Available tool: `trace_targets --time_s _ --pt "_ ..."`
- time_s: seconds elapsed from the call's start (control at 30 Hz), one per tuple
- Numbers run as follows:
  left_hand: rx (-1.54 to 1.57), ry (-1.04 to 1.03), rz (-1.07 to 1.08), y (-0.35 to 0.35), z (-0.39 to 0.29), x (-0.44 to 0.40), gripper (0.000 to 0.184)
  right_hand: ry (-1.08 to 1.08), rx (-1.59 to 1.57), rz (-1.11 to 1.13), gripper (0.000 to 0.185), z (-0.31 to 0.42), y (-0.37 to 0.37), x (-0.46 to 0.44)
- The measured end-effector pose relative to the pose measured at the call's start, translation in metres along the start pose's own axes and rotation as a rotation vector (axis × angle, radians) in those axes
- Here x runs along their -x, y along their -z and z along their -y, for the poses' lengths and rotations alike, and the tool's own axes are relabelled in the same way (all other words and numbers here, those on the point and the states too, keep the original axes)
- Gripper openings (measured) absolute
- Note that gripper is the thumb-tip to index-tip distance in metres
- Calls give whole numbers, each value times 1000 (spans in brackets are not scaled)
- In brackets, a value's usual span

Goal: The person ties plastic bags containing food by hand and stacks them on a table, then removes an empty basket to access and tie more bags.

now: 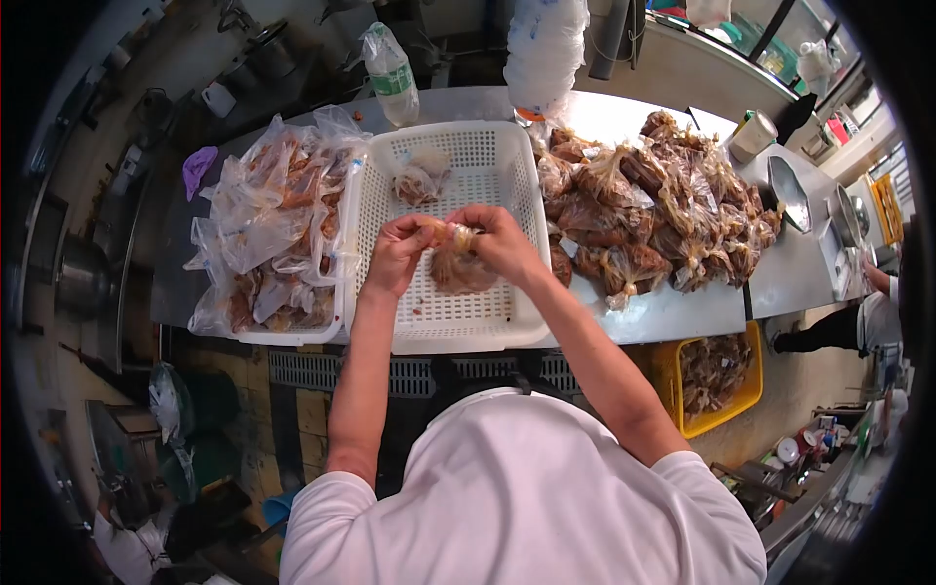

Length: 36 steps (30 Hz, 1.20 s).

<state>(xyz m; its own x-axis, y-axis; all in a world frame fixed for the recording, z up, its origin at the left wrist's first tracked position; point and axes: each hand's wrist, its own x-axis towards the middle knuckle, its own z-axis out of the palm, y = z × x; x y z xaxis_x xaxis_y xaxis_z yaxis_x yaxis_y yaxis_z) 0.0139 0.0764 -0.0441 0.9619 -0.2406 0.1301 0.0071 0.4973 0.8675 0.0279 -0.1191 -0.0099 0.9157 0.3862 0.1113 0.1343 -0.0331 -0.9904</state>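
Over a white perforated basket (531, 244), a clear plastic bag of brown food (461, 273) hangs from its gathered neck. My left hand (398, 252) pinches at the left side of that neck, fingers closed. On the other side, my right hand (499, 246) grips the neck too, with thumb and fingers closed. A pinkish band seems to lie between the fingertips, too small to make out well. Farther back in the basket lies another small bag (422, 177). Just left stands a white tray (292, 336) heaped with untied-looking bags of food (288, 210).
A pile of knotted food bags (663, 205) covers the steel table (673, 317) at right. Behind the basket stand a plastic bottle (392, 78) and stacked clear containers (546, 54). Below right is a yellow crate (756, 375) of bags; another person (877, 317) is at far right.
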Motion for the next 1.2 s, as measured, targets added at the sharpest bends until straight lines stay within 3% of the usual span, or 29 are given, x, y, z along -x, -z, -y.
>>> trace_targets --time_s 0.03,0.07,0.13,0.17,0.2,0.27,0.4,0.43,0.47,0.53,0.6,0.67,0.7,0.87,0.93,1.0,1.07,1.2 --pt "-219 -1 -25 3 0 -1 24 -110 148 -10 20 6 0 5" --pt "-220 1 -25 -13 -6 3 24 -111 146 -11 20 1 -3 7" --pt "-753 -86 -209 -51 -8 12 38 -60 165 -231 20 -20 -10 5" --pt "-935 -196 -226 -57 -2 12 51 -20 1 -302 19 -19 -12 5" --pt "-934 -192 -222 -63 2 12 51 -24 1 -306 19 -19 -12 7" --pt "-1407 -515 -288 -72 7 12 52 37 45 -261 15 -16 -9 11" --pt "-1295 -525 -412 -68 10 4 39 -142 -126 -198 13 -17 2 16" --pt "-982 -335 -458 -68 9 2 25 -84 -154 -147 12 -18 5 19" --pt "-981 -331 -454 -65 8 0 25 -26 -181 -98 12 -19 8 21" --pt "-373 -165 -338 -55 5 -4 18 -13 -206 -14 12 -22 19 18" --pt "-457 -211 -309 -59 6 -4 17 2 -228 61 12 -19 29 18" --pt "-1249 -536 -309 -65 5 -6 15 -180 -407 163 16 -15 40 20" --pt "-1317 -549 -293 -76 3 -3 14 -225 -433 128 15 -18 41 23" --pt "-1021 -380 -81 -93 7 3 22 -46 -270 -275 10 -25 32 48" --pt "-903 -152 -90 -94 12 3 19 68 45 -430 11 -18 27 62" --pt "-879 -108 -116 -93 28 -1 18 111 111 -471 11 -16 22 69" --pt "-857 -61 -151 -101 37 -1 17 296 178 -592 14 -12 20 73" --pt "-1114 -603 114 -160 26 5 24 266 467 -504 22 -22 69 82"
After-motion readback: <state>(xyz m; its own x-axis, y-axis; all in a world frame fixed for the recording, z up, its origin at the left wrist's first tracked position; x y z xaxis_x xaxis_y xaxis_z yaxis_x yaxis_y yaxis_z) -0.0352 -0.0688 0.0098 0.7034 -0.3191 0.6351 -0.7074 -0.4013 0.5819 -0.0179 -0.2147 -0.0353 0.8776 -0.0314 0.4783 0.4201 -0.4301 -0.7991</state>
